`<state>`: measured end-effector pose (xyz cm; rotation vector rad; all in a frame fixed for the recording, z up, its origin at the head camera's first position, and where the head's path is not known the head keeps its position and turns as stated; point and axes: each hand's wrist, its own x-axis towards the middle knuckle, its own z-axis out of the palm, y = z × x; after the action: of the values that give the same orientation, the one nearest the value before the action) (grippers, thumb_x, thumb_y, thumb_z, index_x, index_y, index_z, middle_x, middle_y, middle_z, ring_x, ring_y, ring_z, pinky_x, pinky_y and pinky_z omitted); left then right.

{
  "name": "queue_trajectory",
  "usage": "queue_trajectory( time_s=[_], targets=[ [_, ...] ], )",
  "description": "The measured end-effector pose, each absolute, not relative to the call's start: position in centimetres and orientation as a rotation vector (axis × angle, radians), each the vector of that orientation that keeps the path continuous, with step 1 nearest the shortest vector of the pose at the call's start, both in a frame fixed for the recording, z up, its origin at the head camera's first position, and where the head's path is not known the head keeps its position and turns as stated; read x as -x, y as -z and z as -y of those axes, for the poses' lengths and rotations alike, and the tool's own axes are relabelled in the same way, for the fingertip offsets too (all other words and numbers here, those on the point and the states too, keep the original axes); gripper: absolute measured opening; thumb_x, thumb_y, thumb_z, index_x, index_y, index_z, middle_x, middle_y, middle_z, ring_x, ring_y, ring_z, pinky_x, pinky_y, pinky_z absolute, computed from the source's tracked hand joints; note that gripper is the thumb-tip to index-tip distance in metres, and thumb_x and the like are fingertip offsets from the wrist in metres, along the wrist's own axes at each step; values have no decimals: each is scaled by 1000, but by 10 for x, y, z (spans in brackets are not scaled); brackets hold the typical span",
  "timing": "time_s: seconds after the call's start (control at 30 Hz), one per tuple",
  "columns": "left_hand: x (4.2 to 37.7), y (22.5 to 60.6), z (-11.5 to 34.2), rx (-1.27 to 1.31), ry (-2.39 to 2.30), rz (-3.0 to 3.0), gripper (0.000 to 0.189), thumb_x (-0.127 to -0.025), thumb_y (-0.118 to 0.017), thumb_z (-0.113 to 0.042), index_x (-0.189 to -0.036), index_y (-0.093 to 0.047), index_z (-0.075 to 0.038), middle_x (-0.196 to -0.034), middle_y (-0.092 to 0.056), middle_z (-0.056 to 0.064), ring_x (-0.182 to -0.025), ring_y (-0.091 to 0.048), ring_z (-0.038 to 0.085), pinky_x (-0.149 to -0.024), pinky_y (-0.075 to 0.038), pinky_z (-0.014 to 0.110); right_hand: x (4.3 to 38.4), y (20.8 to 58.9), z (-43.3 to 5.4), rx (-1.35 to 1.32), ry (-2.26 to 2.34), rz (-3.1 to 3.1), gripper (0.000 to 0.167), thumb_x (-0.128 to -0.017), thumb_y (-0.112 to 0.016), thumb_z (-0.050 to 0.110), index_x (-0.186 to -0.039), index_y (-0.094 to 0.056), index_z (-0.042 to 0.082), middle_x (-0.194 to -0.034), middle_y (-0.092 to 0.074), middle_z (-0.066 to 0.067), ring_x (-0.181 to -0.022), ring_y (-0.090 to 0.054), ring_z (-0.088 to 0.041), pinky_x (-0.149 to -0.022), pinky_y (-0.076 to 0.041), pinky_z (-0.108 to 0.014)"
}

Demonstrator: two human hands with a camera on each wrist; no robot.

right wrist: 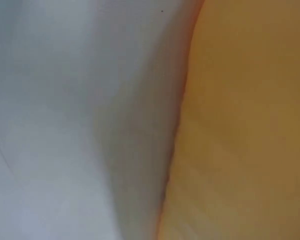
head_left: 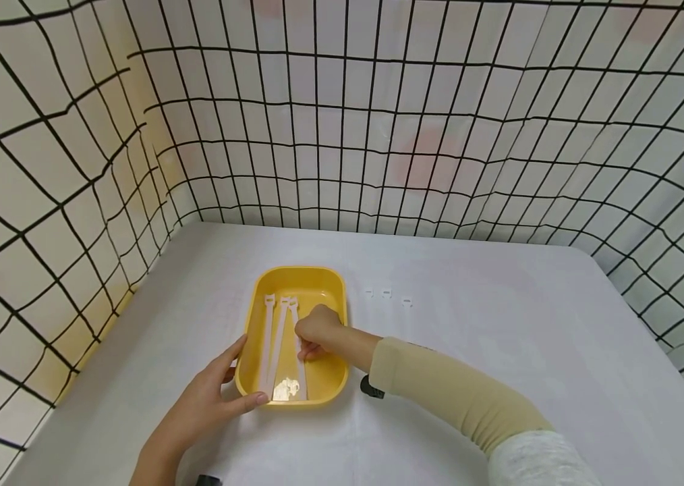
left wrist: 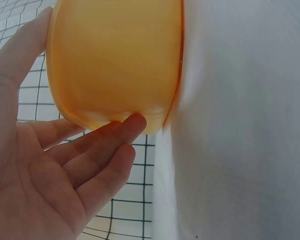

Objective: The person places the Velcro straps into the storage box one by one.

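A yellow plastic tray (head_left: 332, 283) sits on the white table, with three pale slotted-head cable straps lying lengthwise in it: a left strap (head_left: 267, 337), a middle strap (head_left: 280, 337) and a right strap (head_left: 302, 381). My left hand (head_left: 214, 398) holds the tray's near left corner, thumb on the front rim. In the left wrist view, its fingers (left wrist: 135, 125) press against the outer wall. Reaching over the tray's right side, my right hand (head_left: 320, 331) pinches the right strap around its middle with curled fingers. The right wrist view shows only the tray's side (right wrist: 250, 125) and table.
Several more pale straps lie on the table right of the tray, faint against the white, their slotted heads (head_left: 386, 293) showing. Black wire grid panels (head_left: 342, 121) stand along the back and both sides of the table (head_left: 500, 324).
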<state>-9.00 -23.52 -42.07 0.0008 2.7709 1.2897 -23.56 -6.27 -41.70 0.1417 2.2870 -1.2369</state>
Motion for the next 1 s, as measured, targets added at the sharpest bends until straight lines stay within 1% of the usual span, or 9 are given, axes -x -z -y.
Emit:
queue_trajectory(
  time_s=[0.13,0.23,0.43,0.5,0.63,0.73,0.83,0.93,1.0],
  targets=[
    [89,422,235,-5,-1302,-2769,101,-76,-80,-50,-155,-27,-17,-151,-39,10,-115,-55,33,-96,-42,58,234,403,59,-62,1312,-2287,22,-85,-57,4,-64,-56,-2,-48,-55,-9,-40,-60,-16,-41,-50,-25],
    [89,421,236,-35,-1310,-2782,99,-77,-79,-50,-155,-28,-16,-149,-41,11,-113,-55,32,-94,-43,57,234,388,54,-5,1400,-2250,21,-86,-58,7,-68,-59,-5,-50,-56,-8,-42,-61,-16,-43,-50,-24],
    [89,420,236,-46,-1305,-2781,98,-79,-79,-49,-155,-27,-15,-149,-40,13,-114,-55,32,-94,-43,57,238,365,32,30,1601,-2099,21,-89,-59,8,-89,-62,-13,-59,-60,-8,-47,-63,-14,-47,-52,-22],
    [88,420,236,-28,-1302,-2772,99,-78,-79,-49,-155,-26,-16,-150,-40,12,-115,-54,33,-94,-43,57,240,358,23,30,1642,-2063,23,-91,-59,8,-97,-61,-14,-62,-61,-8,-50,-65,-14,-50,-53,-23],
    [88,421,236,-10,-1311,-2766,100,-77,-80,-51,-155,-27,-18,-151,-39,10,-115,-54,33,-94,-43,58,242,348,5,11,1683,-2030,25,-92,-58,8,-107,-58,-13,-67,-62,-8,-55,-67,-15,-55,-55,-23],
    [88,422,236,-26,-1314,-2771,101,-76,-80,-51,-155,-27,-17,-150,-39,10,-115,-54,33,-94,-43,58,242,343,-9,2,1690,-2027,25,-93,-58,8,-109,-57,-11,-70,-62,-9,-56,-67,-14,-56,-55,-23],
    [88,423,236,-29,-1309,-2772,101,-76,-79,-52,-155,-26,-18,-150,-39,10,-115,-54,33,-93,-43,59,241,341,-21,9,1692,-2029,28,-93,-58,8,-112,-56,-13,-73,-62,-9,-56,-67,-15,-56,-55,-23],
    [88,422,236,-26,-1302,-2775,101,-77,-79,-52,-156,-26,-19,-150,-39,11,-115,-54,33,-93,-43,60,240,342,-31,25,1688,-2038,27,-93,-57,10,-109,-57,-12,-74,-62,-10,-58,-66,-15,-57,-55,-23],
    [88,422,236,-27,-1304,-2775,101,-77,-79,-52,-156,-26,-19,-150,-39,10,-115,-54,33,-93,-43,60,240,345,-36,23,1689,-2041,23,-93,-58,10,-105,-58,-9,-74,-63,-9,-59,-66,-15,-58,-55,-24]
  ],
)
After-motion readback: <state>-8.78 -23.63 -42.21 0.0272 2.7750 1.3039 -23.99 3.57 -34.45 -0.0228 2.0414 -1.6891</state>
